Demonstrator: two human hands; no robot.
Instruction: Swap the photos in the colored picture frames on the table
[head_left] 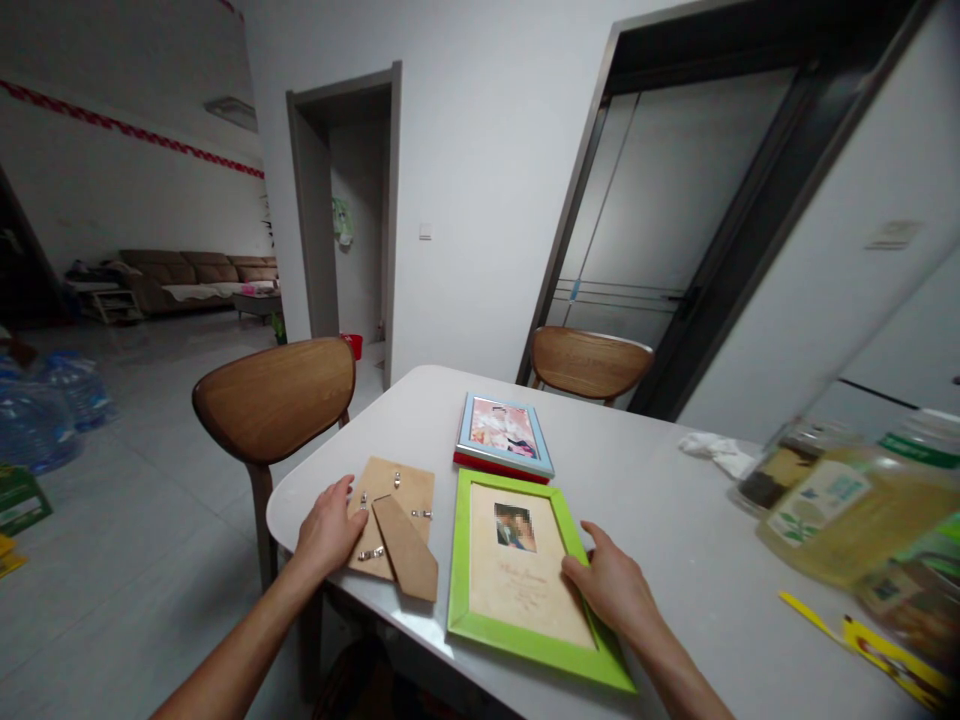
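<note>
My left hand point(328, 530) is at the left edge of a brown frame backing board point(415, 492), thumb over its face and fingers along its edge. The board has metal clips point(370, 553) and a fold-out stand leg point(409, 560). On the right, my right hand point(611, 585) grips the right side of a green picture frame point(469, 560), its thumb on the front and fingers past the outer edge. A small portrait, pixelated, and faint script show inside this frame. Just beyond it, a light-blue picture frame point(540, 450) lies face up on something red point(487, 465).
The white table point(645, 480) holds a crumpled white tissue point(716, 453), a jar with dark contents point(787, 465), a large jug of yellow liquid point(862, 500) and a yellow packet point(892, 655) at right. Wooden chairs point(277, 400) stand at the left and far sides.
</note>
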